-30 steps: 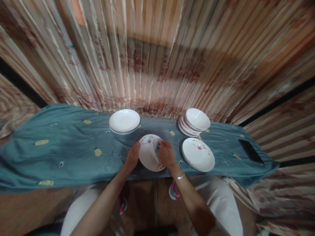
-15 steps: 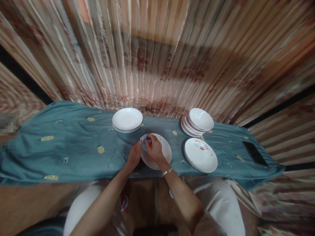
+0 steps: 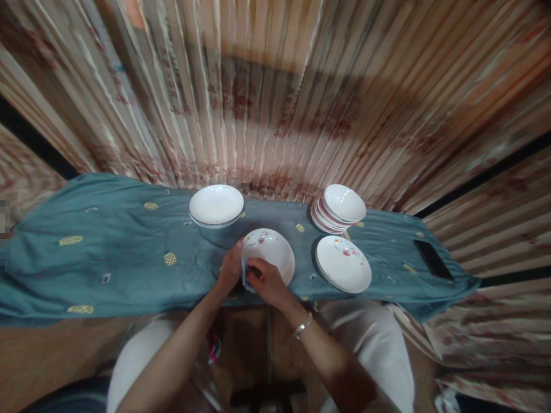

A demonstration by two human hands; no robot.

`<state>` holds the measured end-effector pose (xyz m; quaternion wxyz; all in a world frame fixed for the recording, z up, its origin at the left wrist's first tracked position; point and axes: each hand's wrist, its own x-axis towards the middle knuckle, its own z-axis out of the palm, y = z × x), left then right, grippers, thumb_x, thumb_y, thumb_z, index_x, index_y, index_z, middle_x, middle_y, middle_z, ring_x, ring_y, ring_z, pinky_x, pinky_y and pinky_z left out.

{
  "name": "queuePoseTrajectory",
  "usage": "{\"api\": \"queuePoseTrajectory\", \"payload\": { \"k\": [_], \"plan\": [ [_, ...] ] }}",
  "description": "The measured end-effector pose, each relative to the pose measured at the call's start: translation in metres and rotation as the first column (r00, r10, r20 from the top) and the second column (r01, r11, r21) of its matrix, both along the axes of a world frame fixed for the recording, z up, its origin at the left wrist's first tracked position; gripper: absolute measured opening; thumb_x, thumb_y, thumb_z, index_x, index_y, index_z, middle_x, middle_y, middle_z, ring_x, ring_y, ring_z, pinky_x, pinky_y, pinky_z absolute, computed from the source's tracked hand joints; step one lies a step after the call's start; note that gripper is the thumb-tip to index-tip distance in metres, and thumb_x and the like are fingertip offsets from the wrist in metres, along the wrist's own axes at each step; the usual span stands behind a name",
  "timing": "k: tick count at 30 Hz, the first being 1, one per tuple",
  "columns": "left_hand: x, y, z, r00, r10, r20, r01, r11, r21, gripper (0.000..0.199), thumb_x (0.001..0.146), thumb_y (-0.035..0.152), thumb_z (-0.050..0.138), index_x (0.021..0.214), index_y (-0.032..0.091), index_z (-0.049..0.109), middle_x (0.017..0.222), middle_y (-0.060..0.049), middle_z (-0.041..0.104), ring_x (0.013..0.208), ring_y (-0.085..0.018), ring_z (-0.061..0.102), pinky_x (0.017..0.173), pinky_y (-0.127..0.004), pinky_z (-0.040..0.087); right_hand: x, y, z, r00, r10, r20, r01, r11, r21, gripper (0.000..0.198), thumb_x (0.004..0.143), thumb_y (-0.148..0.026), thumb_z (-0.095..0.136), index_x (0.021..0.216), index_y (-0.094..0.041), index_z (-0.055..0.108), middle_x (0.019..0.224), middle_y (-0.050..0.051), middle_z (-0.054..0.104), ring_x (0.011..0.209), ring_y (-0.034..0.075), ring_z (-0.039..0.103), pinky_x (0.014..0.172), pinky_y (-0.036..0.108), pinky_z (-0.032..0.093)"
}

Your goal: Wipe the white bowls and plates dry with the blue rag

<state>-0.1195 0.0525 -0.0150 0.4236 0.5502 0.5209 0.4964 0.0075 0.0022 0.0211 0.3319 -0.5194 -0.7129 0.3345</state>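
Observation:
A white plate with small red and orange flowers (image 3: 275,255) is in front of me at the table's near side. My left hand (image 3: 231,267) grips its left rim. In my right hand (image 3: 267,281) a light blue cloth (image 3: 247,276) is pinched and pressed against the plate's lower left edge. The fingers of the right hand are curled over the cloth, so part of it is hidden.
A stack of white plates (image 3: 216,205) stands at the back left. Stacked bowls (image 3: 344,203) are at the back right, with flowered plates (image 3: 344,265) in front of them. A black phone (image 3: 433,260) lies at the right on the teal tablecloth (image 3: 129,258). A pleated curtain (image 3: 267,115) hangs behind.
My right hand has moved with the cloth from the plate's upper left down along the left rim, uncovering the flowers. The left hand still holds the plate. The view has shifted slightly.

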Motion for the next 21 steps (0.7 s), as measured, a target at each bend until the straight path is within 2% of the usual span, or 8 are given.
{"api": "queuePoseTrajectory", "payload": {
  "k": [6,9,16,21],
  "plan": [
    [0.000,-0.002,0.009,0.997,-0.081,0.014,0.081,0.997,0.005,0.060,0.092,0.057,0.029,0.112,0.014,0.066,0.108,-0.013,0.073,0.104,-0.027,0.065,0.095,-0.043,0.051,0.025,-0.020,-0.006,0.985,0.104,0.135,-0.108,0.994,0.023,0.033,0.075,-0.005,0.051,0.100,-0.018,0.068,0.108,0.008,0.071,0.105,0.020,0.063,0.096,0.035,0.047],
    [0.000,-0.002,0.010,0.995,-0.099,0.007,0.099,0.995,0.006,0.061,0.092,0.059,0.030,0.115,0.014,0.065,0.111,-0.013,0.072,0.108,-0.027,0.064,0.098,-0.041,0.049,0.042,-0.024,-0.014,0.968,0.123,0.220,-0.133,0.991,0.032,0.031,0.075,-0.004,0.053,0.097,-0.019,0.069,0.108,0.007,0.071,0.104,0.020,0.063,0.095,0.035,0.047],
    [0.000,-0.003,0.013,0.995,-0.098,-0.001,0.098,0.995,0.026,0.062,0.091,0.060,0.032,0.116,0.014,0.066,0.120,-0.013,0.069,0.117,-0.027,0.061,0.105,-0.041,0.044,0.076,-0.012,-0.019,0.876,0.007,0.483,-0.077,0.989,0.124,0.024,0.075,-0.001,0.052,0.084,-0.018,0.068,0.095,0.006,0.072,0.096,0.022,0.061,0.093,0.037,0.045],
    [0.000,-0.004,0.016,0.995,-0.102,-0.018,0.102,0.995,0.002,0.066,0.092,0.060,0.031,0.120,0.011,0.064,0.120,-0.015,0.069,0.114,-0.028,0.062,0.105,-0.042,0.044,0.078,0.012,-0.018,0.809,-0.107,0.578,0.013,0.986,0.165,0.026,0.076,0.002,0.048,0.084,-0.016,0.064,0.093,0.010,0.068,0.095,0.022,0.059,0.091,0.035,0.046]
  ]
}}
